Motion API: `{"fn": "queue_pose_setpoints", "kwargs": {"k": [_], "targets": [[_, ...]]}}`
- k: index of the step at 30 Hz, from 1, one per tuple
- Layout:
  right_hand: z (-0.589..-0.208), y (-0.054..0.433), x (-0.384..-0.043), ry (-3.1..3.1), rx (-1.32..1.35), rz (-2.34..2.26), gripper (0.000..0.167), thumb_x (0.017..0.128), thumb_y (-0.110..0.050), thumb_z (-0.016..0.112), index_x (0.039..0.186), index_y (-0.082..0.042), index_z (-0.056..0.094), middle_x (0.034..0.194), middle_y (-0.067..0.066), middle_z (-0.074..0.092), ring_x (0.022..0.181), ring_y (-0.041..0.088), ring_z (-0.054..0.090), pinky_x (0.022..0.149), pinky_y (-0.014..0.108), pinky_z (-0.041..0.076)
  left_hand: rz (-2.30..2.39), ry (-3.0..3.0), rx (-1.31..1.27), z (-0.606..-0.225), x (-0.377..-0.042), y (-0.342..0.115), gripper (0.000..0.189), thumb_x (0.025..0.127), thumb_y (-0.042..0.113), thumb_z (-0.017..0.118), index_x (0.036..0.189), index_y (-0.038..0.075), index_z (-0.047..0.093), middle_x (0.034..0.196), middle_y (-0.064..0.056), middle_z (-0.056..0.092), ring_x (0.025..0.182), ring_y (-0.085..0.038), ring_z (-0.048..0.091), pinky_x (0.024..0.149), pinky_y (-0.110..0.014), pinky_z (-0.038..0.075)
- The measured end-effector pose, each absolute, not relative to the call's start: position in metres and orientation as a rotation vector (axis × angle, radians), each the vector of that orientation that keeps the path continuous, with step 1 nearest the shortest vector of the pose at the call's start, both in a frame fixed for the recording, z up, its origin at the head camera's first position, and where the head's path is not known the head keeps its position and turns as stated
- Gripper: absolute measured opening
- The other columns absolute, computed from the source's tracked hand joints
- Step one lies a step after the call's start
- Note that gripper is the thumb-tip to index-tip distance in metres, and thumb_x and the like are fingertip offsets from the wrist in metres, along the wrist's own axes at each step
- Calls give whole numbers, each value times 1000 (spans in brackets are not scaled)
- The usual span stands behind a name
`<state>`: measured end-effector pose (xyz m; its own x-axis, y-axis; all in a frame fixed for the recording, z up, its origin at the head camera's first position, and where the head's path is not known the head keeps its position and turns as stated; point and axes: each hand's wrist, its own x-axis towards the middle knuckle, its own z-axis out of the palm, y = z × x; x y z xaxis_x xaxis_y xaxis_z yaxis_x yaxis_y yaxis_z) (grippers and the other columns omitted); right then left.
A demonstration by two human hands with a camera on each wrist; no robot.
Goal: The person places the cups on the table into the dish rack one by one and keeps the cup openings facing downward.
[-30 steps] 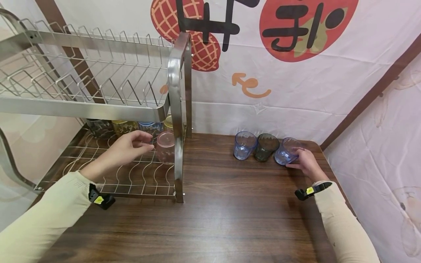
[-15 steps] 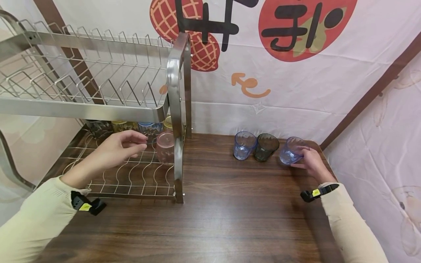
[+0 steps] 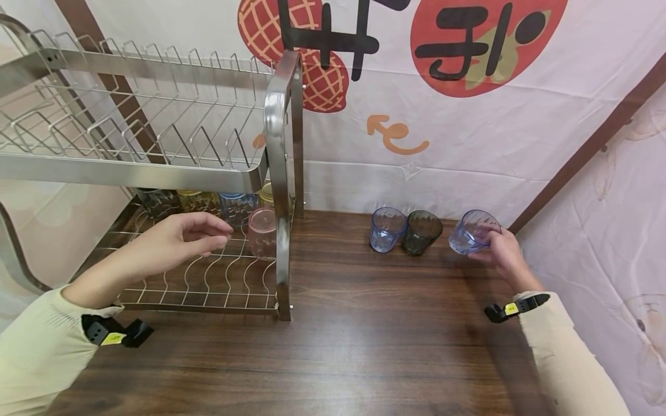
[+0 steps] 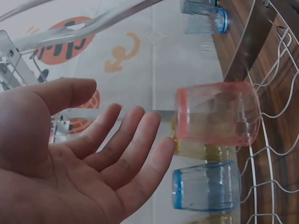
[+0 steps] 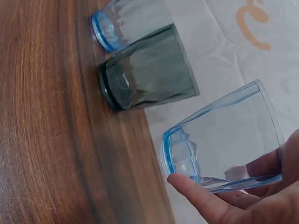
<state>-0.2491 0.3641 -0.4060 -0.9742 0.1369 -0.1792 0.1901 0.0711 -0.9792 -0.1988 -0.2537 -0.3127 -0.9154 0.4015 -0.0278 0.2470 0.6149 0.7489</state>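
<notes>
My right hand grips a clear blue tumbler by its side, at the table's back right corner. The tumbler is tilted, and its base looks lifted off the wood. To its left stand a dark grey tumbler and another blue tumbler, side by side. My left hand hovers over the rack's lower shelf with relaxed fingers and nothing in it. Just beyond those fingertips, apart from them, a pink tumbler sits upside down on the wires.
A two-tier metal dish rack occupies the left side; its upper tier overhangs my left hand. Behind the pink tumbler are a blue tumbler, a yellow tumbler and others. A printed cloth wall closes the back.
My right hand has carried the blue tumbler to the right and up, away from the grey one. My left hand has drawn back leftward from the pink tumbler.
</notes>
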Motion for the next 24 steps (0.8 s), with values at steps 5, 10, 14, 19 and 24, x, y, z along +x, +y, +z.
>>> {"fn": "queue_pose_setpoints", "kwargs": {"k": [5,10,14,19,24], "targets": [[-397,360,-245,2314,298,-2047,54,97,2,23,149,14,27,135,24,40,91,8,61,80,39,62,1158,2628,568,-308,-194,-252,27,102,19,65,125,4,64,111,-9,70,90,-9,69,76,-28,58],[-389,356,-241,2302,279,-2083,51,97,2,26,146,11,34,130,19,46,91,9,64,79,39,62,1163,2585,595,-303,-191,-251,26,102,17,63,125,5,64,111,-8,70,93,-10,68,78,-28,57],[-380,350,-237,2328,279,-2081,53,97,0,27,149,7,36,134,20,46,94,8,64,78,34,62,1176,2543,622,-301,-190,-251,25,103,16,62,126,5,64,113,-7,70,96,-10,68,80,-28,58],[-369,342,-232,2315,224,-2119,53,97,1,26,147,4,40,133,20,50,110,16,58,81,33,61,1211,2491,657,-300,-188,-252,25,104,14,60,126,4,63,117,-8,70,99,-9,68,82,-26,57],[-363,332,-226,2284,139,-2188,49,95,5,24,135,-1,51,120,7,58,106,14,59,78,33,61,1247,2415,728,-295,-183,-250,24,104,10,58,127,2,62,121,-9,68,103,-11,67,85,-26,57]]}}
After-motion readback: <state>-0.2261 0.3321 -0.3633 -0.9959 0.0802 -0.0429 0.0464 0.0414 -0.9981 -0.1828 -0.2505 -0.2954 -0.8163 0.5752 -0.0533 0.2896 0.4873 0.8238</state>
